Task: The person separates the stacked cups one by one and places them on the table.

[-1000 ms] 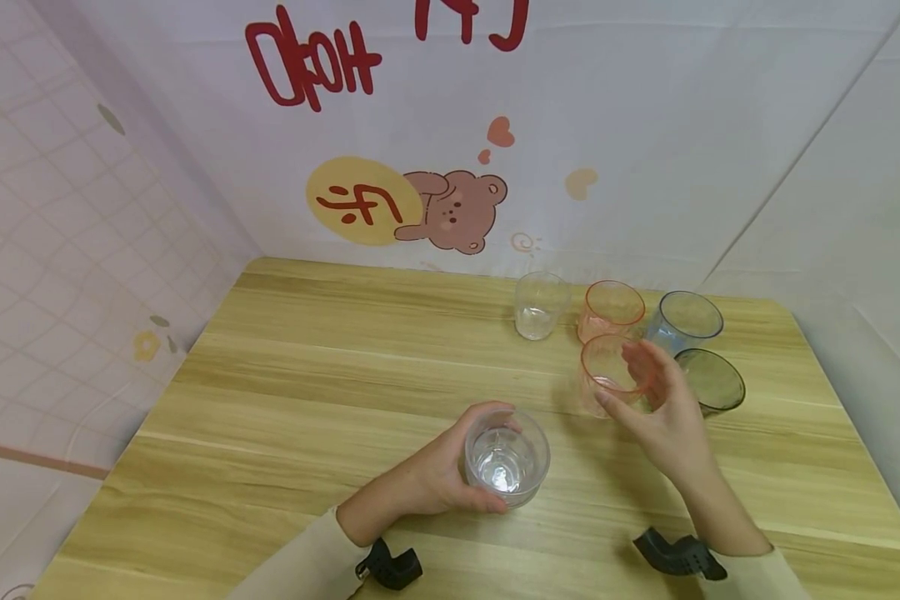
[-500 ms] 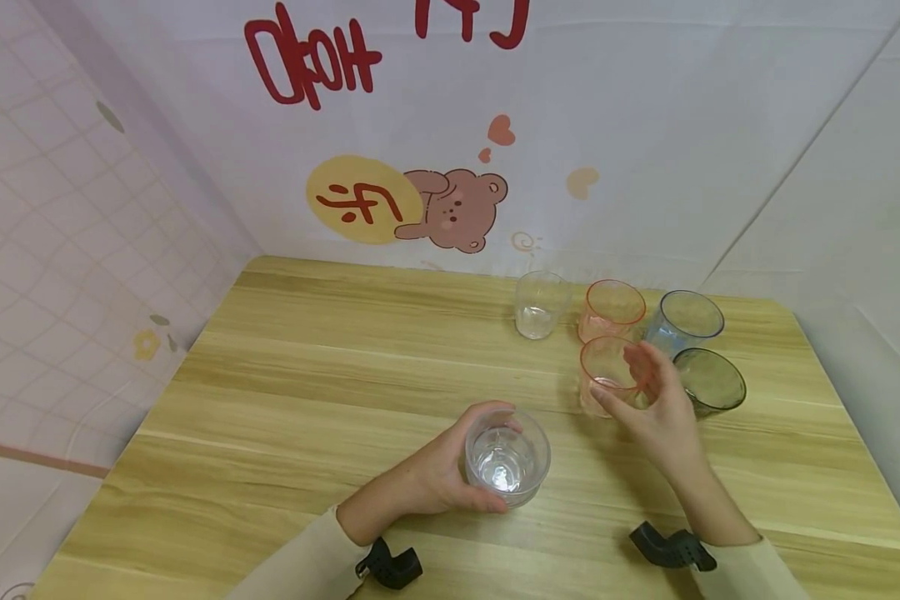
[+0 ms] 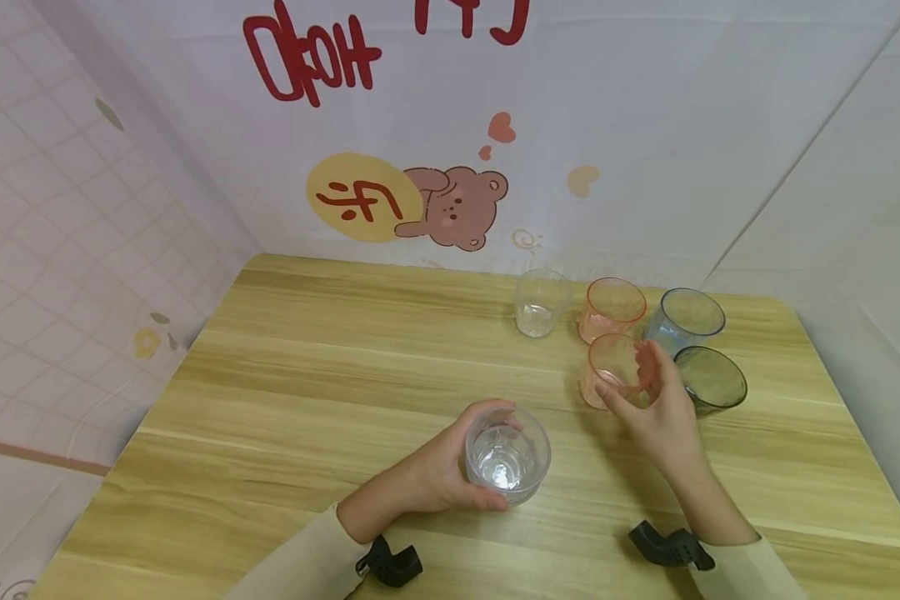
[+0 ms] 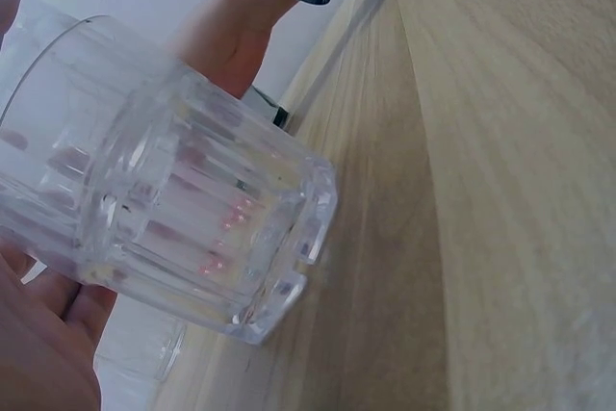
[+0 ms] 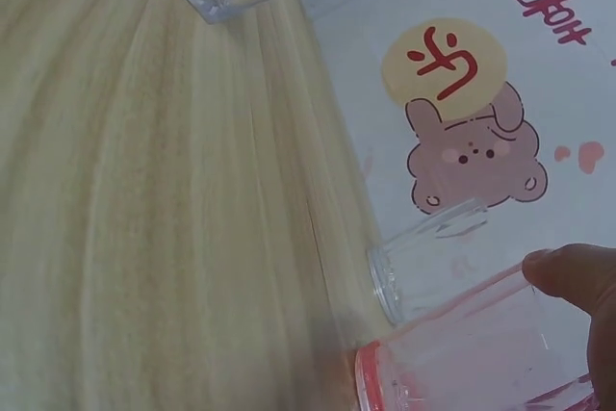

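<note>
In the head view my left hand (image 3: 446, 471) grips a clear glass (image 3: 506, 467) near the front middle of the table, thumb on the near side and fingers round the far side. The left wrist view shows its fluted lower part close over the wood. Farther right, my right hand (image 3: 663, 417) holds a pink glass (image 3: 600, 379) between thumb and fingers near its rim. In the right wrist view a thumb lies on this pink glass's wall (image 5: 472, 353), with its base close to the wood.
Behind the right hand stand a clear glass (image 3: 537, 312), another pink glass (image 3: 603, 321) and a blue glass (image 3: 671, 333). A dark green glass (image 3: 712, 392) stands just right of that hand. The wooden table (image 3: 307, 375) meets a printed wall cloth (image 3: 645, 225) at the back.
The pink glass in my right hand has shifted slightly right and back, closer to the glasses behind it. My left hand and its clear glass stay in place.
</note>
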Motion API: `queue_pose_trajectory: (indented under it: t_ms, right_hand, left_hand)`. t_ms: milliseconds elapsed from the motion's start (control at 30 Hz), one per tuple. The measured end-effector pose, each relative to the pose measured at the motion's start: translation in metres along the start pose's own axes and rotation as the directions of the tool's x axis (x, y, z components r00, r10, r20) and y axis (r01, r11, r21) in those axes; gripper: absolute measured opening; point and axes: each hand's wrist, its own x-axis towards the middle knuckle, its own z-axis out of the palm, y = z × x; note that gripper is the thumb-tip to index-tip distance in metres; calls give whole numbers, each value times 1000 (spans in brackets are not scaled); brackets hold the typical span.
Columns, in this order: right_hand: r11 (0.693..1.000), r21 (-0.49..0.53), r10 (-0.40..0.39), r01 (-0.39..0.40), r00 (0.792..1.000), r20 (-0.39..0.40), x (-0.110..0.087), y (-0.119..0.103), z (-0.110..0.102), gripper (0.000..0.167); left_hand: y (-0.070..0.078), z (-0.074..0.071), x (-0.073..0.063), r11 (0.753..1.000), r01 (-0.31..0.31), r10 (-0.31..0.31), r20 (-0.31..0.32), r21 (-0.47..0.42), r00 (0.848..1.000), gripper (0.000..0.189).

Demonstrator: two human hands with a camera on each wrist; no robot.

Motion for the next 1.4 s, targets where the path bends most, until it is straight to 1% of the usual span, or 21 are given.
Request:
queue_pose_trajectory:
  t_ms: [233,300,433,500,567,633,733,867,967,1067,1233,1267,1400]
  right_hand:
    - [996,-80,-41,40,999,-16,-3,-6,-3,99]
    - [993,-103,-55,52,998,-25,-4,-8,-4,98]
    - [992,-105,-71,66,997,-37,-7,-16,-6,92]
    - [991,-111,-76,71,996,-43,-9,-20,-8,91]
    - [991,-111,-83,77,995,-49,-10,-24,-10,90]
    - [992,-102,-86,80,995,-53,-12,-27,-11,90]
    - [993,-56,-108,104,992,-65,-15,-30,-12,88]
    - [988,-19,-152,151,984,-88,-18,-35,-14,85]
    - [984,1,-179,180,980,-84,-21,-38,-16,85]
    - [970,41,-234,238,969,-79,-22,-40,-16,85]
    - [918,101,-373,384,921,-108,-23,-41,-13,86]
    - [915,97,-382,392,918,-105,-23,-41,-13,86]
    - [924,72,-373,376,926,-62,-28,-43,-14,84]
  left_hand:
    - [1,0,0,1000,-5,5,1,-3,1000,107]
    - [1,-1,0,1000,-10,10,6,5,1000,107]
    - [2,-2,0,1000,-13,13,21,23,1000,108]
    - [2,-2,0,1000,-2,1,24,31,1000,109]
    - [2,-2,-1,998,30,-31,25,53,999,108]
    - [2,-1,-2,996,62,-63,27,60,998,105]
    - [0,-1,-3,992,99,-102,30,76,994,99]
    - [-2,-2,-3,993,91,-94,40,80,995,98]
    - [-3,-3,-2,992,90,-95,51,83,994,98]
    - [-4,-4,-2,991,105,-110,61,77,992,98]
    - [-5,-4,-2,990,117,-122,69,73,990,98]
    - [-5,-4,-2,991,114,-119,68,76,991,99]
    - [-6,-4,-2,991,115,-120,67,75,991,102]
